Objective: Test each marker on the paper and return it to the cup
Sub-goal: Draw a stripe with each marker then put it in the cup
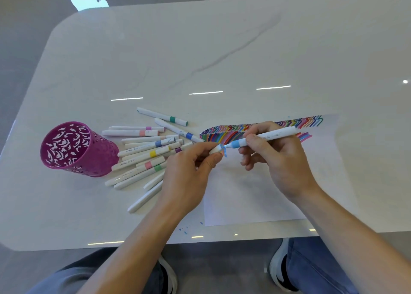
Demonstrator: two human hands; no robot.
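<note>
My right hand [280,158] grips a white marker with a light-blue band [266,136], held nearly level over the paper [255,195]. Its blue tip points left at a white cap [215,149] pinched in my left hand [189,171]; tip and cap are almost touching. The paper carries rows of coloured wavy strokes [244,130] along its top edge. A purple cut-out metal cup [77,149] stands at the left with nothing visible inside. Several white markers with coloured bands [146,158] lie in a loose pile between the cup and my left hand.
The white marble table [200,49] stretches far behind the paper. Small blue ink specks [185,231] mark the table near its front edge. My knees and shoes show below the edge.
</note>
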